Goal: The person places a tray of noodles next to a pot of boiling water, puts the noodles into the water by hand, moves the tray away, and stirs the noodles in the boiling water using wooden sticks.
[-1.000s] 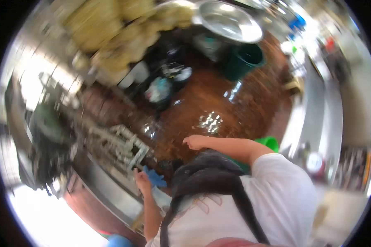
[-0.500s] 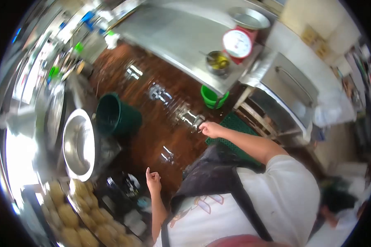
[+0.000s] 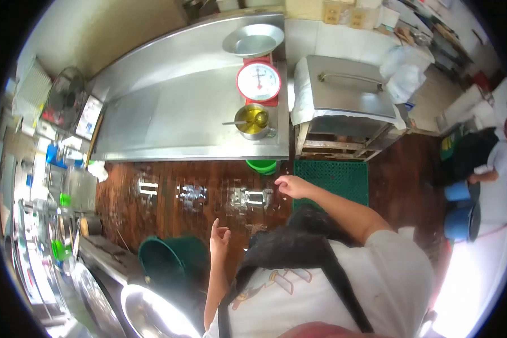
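Note:
My left hand (image 3: 219, 241) is raised in front of my apron, its index finger stretched out and the others loosely curled, with nothing in it. Farther right, my right hand (image 3: 291, 186) hangs over the floor with its fingers curled in; no object shows in it. Nearest to it are a green floor mat (image 3: 338, 183) and a bright green tub (image 3: 262, 165), partly hidden under the steel table (image 3: 169, 112). On that table stand a metal pot (image 3: 253, 130) with yellow liquid and a ladle, and a red dial scale (image 3: 258, 83) with a metal pan (image 3: 254, 40) on top.
A steel chest with a handle (image 3: 350, 84) stands right of the table. To my left are a dark green bucket (image 3: 166, 256) and a large metal basin (image 3: 152, 310). The brown floor (image 3: 208, 197) looks wet. Another person (image 3: 478, 152) is at the far right near blue buckets (image 3: 459, 225).
My view has turned to the right, bringing the steel table squarely ahead. The potatoes-like round items at lower left have left the view. Both hands keep nearly the same pose.

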Demonstrator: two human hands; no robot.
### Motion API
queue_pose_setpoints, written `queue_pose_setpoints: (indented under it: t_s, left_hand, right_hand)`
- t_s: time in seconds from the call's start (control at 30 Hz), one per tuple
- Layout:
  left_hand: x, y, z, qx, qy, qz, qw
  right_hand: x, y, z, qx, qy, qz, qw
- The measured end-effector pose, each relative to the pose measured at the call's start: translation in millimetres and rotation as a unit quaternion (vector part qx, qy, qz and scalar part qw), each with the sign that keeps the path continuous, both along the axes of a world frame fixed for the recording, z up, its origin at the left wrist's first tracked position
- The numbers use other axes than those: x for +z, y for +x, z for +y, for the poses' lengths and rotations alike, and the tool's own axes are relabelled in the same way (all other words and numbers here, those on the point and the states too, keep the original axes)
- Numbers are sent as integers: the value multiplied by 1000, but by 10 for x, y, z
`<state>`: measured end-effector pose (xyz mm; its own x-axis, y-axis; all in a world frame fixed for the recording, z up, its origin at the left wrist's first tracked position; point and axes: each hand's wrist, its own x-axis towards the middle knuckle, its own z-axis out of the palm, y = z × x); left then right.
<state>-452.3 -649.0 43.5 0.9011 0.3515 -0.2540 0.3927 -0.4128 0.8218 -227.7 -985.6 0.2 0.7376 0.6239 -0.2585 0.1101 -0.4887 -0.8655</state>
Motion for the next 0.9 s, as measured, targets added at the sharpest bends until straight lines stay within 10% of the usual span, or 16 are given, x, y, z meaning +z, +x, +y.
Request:
queue_pose_setpoints:
  t_s: [0.5, 0.9]
  left_hand:
    - [1119, 1302, 783, -193, -8, -60, 979]
    - [622, 419, 1711, 158, 11, 4, 987]
  right_hand:
    - [560, 320, 1149, -30, 15, -142, 989]
    - [605, 1730, 3145, 218, 83, -36, 972]
